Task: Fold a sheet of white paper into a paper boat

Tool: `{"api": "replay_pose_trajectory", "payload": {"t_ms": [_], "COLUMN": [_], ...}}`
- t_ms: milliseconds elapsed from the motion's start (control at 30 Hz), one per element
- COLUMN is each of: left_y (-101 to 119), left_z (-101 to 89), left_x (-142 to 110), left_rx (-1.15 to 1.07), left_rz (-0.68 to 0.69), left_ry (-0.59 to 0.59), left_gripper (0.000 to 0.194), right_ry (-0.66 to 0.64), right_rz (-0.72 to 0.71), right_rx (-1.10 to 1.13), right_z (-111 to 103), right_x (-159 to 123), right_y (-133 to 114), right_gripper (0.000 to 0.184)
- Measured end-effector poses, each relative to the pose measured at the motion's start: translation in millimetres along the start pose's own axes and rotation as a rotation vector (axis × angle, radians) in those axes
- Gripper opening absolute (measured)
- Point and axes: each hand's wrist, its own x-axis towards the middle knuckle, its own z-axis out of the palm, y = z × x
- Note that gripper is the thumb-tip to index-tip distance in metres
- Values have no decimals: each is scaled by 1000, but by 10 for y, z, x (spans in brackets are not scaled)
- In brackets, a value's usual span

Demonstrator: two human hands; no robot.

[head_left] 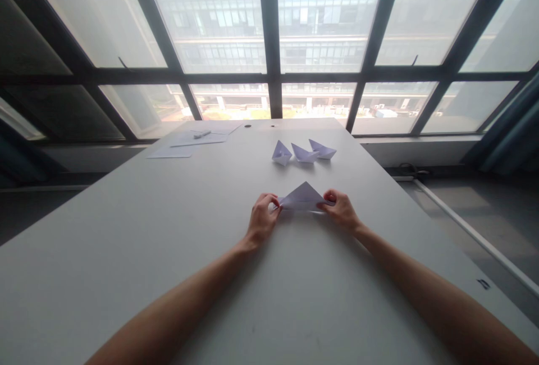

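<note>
A folded sheet of white paper (304, 195), with a triangular peak at the top and a straight band along its lower edge, is held low over the table in front of me. My left hand (264, 216) pinches its left corner between thumb and fingers. At the opposite corner my right hand (339, 208) has the same kind of pinch. Just beyond the paper stand three folded paper boats: a left one (282, 153), a middle one (304, 153) and a right one (323, 149). The middle and right boats overlap in view.
The white table (202, 236) stretches toward a large framed window (272, 28). Flat paper sheets (202, 139) lie at its far left, with a small light-coloured object (202, 135) on top. A dark mark (483, 284) shows near the right edge. A curtain (505, 129) hangs at right.
</note>
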Motion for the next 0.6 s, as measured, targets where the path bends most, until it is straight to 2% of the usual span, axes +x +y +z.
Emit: {"api": "replay_pose_trajectory", "payload": {"t_ms": [200, 367, 600], "left_y": [51, 34, 11], "left_z": [1, 9, 20], "left_x": [-19, -26, -36], "left_rx": [51, 55, 13], "left_rz": [17, 51, -38], "left_ry": [-15, -81, -124], "left_gripper": [3, 5, 7], "right_ry": [2, 6, 5], "right_rz": [-2, 1, 8], "right_rx": [-2, 9, 17], "right_z": [9, 11, 16], "right_x": [4, 1, 1], "right_y": [-2, -23, -31], "right_gripper": [25, 25, 28]}}
